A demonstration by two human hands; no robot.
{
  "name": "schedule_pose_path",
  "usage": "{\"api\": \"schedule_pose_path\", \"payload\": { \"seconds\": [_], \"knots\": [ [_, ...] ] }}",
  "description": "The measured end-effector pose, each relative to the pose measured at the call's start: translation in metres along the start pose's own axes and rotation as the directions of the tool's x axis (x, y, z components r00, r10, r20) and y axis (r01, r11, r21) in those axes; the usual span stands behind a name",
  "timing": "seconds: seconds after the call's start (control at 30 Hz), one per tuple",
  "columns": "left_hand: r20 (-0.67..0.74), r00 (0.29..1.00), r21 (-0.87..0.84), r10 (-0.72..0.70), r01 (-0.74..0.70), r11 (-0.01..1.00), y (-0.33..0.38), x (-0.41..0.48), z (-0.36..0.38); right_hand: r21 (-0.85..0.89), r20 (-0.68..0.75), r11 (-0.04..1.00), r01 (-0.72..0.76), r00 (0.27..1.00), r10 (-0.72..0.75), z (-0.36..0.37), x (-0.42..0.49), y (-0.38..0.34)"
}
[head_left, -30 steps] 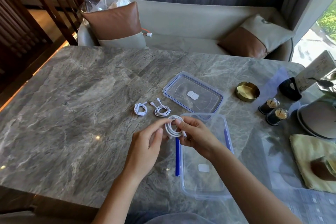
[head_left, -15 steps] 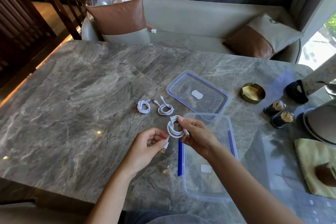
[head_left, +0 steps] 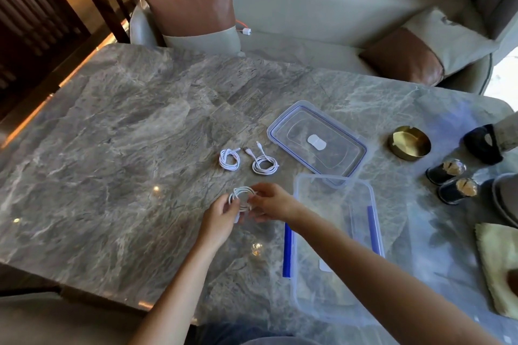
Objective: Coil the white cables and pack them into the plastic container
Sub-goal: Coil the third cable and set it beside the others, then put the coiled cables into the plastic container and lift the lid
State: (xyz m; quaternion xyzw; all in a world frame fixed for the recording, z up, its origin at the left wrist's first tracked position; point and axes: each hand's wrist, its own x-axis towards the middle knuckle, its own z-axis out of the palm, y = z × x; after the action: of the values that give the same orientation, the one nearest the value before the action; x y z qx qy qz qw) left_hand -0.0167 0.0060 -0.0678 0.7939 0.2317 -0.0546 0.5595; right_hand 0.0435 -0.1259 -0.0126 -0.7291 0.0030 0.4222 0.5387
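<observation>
We find two finished coils parked on the table (head_left: pixel 112 148): coil one (head_left: pixel 229 158) to the left and coil two (head_left: pixel 265 165) just beside it, both laid short of the lid (head_left: pixel 316 143), presumably staged so that all go in together. Nearer the body, the left hand (head_left: pixel 221 216) pinches the lower side of the third coil (head_left: pixel 242 197) while the right hand (head_left: pixel 273 202) pinches its right side, fingers curled; the loops are held between both hands just above the table so they cannot spring apart. That cable is thin, white, wound in several loose rounds; motion blur hides its plug ends, so we cannot tell whether the tail is tucked. To the right, the box (head_left: pixel 336 244) stands open and holds no cable, its blue clips folded out, within easy reach of the right hand.
</observation>
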Motion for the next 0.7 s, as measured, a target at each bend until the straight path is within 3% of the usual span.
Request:
{"api": "schedule_pose_path", "payload": {
  "seconds": [0.2,0.27,0.37,0.47,0.57,0.7],
  "knots": [
    [0.008,1.0,0.349,0.024,-0.025,0.937,-0.028,0.032,0.002,-0.019,0.061,0.983,-0.182,0.981,0.183,0.005,0.02,0.0],
    [-0.006,0.998,0.447,0.062,-0.053,0.893,-0.033,0.034,0.001,-0.011,0.024,0.985,-0.174,0.984,0.174,-0.003,0.026,-0.001],
    [-0.045,0.997,0.436,0.063,-0.037,0.899,-0.038,0.037,-0.003,0.012,-0.099,0.998,-0.065,0.993,0.065,-0.027,0.041,-0.006],
    [-0.094,0.996,0.421,-0.005,0.045,0.906,-0.037,0.049,-0.012,-0.234,-0.239,0.972,0.005,0.969,-0.062,-0.054,0.059,-0.012],
    [-0.135,0.991,0.432,-0.008,0.066,0.9,-0.028,0.082,-0.024,-0.557,-0.265,0.83,0.003,0.947,-0.182,-0.065,0.075,-0.013],
    [-0.217,0.974,0.411,-0.07,0.156,0.898,-0.005,0.133,-0.031,-0.752,-0.239,0.654,-0.086,0.959,-0.149,-0.066,0.1,-0.005]
  ]
}}
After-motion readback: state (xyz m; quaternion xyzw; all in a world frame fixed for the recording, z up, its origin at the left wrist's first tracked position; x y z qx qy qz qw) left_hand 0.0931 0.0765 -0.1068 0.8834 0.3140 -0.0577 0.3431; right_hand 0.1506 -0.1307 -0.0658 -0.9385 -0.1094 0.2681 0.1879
